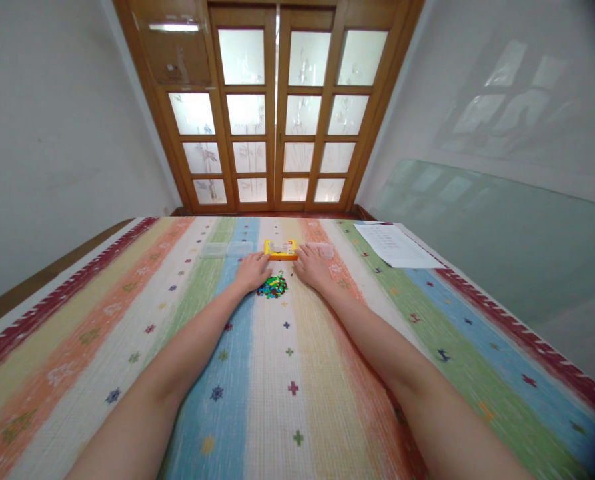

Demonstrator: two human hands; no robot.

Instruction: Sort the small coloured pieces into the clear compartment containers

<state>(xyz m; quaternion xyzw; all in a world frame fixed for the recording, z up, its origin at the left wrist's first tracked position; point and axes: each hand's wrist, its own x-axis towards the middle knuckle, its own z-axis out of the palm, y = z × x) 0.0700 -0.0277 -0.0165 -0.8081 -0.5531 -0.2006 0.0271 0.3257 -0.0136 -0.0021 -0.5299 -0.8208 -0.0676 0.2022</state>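
A small yellow box (280,251) with a pale printed top lies on the table between my two hands. At its left front corner, my left hand (254,271) has its fingertips against the box. My right hand (312,267) touches the opposite end, thumb and fingers at the right edge. Between my wrists and nearer to me is a loose pile of tiny green, blue, red and yellow pieces (272,288). One clear plastic tray (217,250) lies left of the box. Another clear tray (326,251) is partly hidden behind my right fingers.
White printed paper (397,245) lies toward the far right of the table. A striped, patterned cloth (272,373) covers the tabletop. Wooden doors with glass panes (276,107) stand beyond the far edge. A greenish glass panel (477,233) leans along the right wall.
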